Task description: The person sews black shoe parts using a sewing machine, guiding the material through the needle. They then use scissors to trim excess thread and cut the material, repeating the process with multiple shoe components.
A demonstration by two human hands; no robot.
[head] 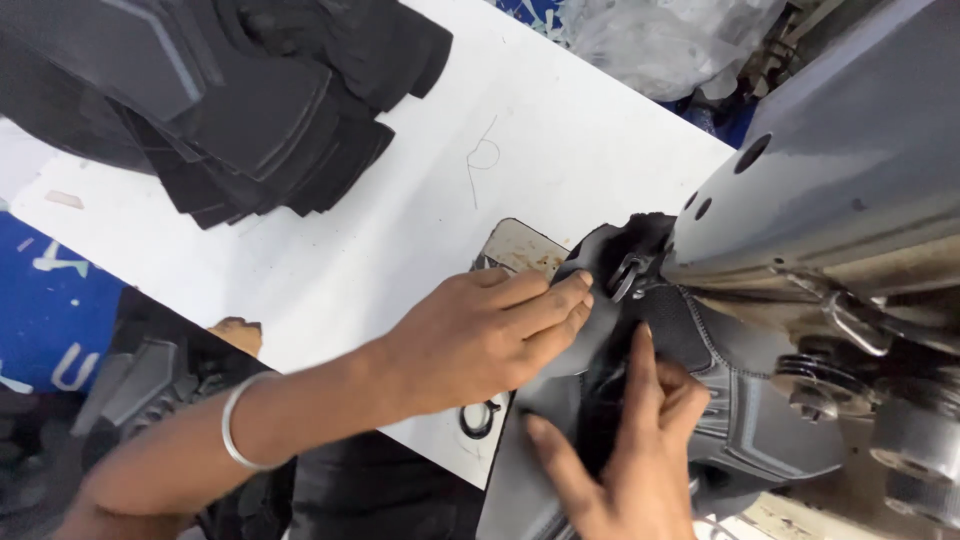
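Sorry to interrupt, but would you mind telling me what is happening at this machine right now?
A person is guiding a black and grey fabric piece under the head of a sewing machine. The left hand lies flat on the piece, fingertips close to the needle area. The right hand presses it from the near side, index finger stretched out. A stack of black cut pieces lies at the far left of the white table, and another pile sits by the left forearm.

A stitching workshop: an industrial sewing machine [830,170] stands over a white worktable [400,230], where cut black pieces [250,100] lie stacked (dozens, layered like shingles) and a clear plastic bag [670,40] sits at the far edge.
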